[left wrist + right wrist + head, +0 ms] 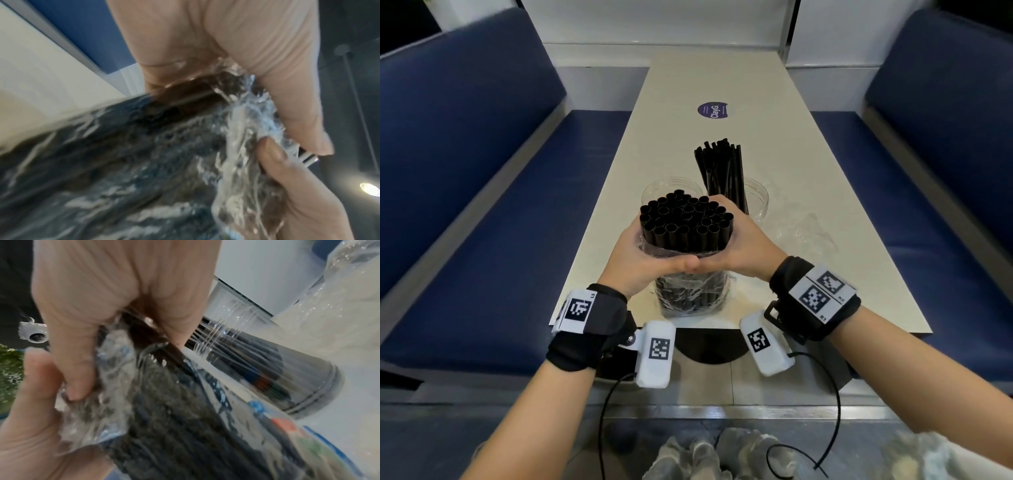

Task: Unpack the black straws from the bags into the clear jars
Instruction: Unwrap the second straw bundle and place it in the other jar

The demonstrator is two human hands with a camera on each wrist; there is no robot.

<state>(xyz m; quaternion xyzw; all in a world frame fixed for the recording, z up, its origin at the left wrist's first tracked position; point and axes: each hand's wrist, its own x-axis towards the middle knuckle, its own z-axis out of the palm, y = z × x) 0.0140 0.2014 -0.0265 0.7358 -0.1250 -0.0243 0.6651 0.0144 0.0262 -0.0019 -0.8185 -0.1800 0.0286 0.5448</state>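
Note:
A bundle of thick black straws (685, 219) stands upright near the table's front edge, its open tops bare above a clear plastic bag (691, 294) pushed down around it. My left hand (643, 250) and right hand (739, 240) wrap the bundle from both sides at the bag's rim, thumbs meeting in front. The left wrist view shows crinkled bag plastic (246, 129) under my left thumb. In the right wrist view my fingers grip the bag (164, 402). Behind the bundle stand a clear jar (671, 186), mostly hidden, and a second clear jar (756, 198) holding thin black straws (722, 171).
A crumpled clear bag (804, 229) lies on the table (825, 274) right of the jars. A purple round sticker (712, 110) sits farther back. Blue bench seats (482, 240) run along both sides. Cables hang from my wrist units below the table edge.

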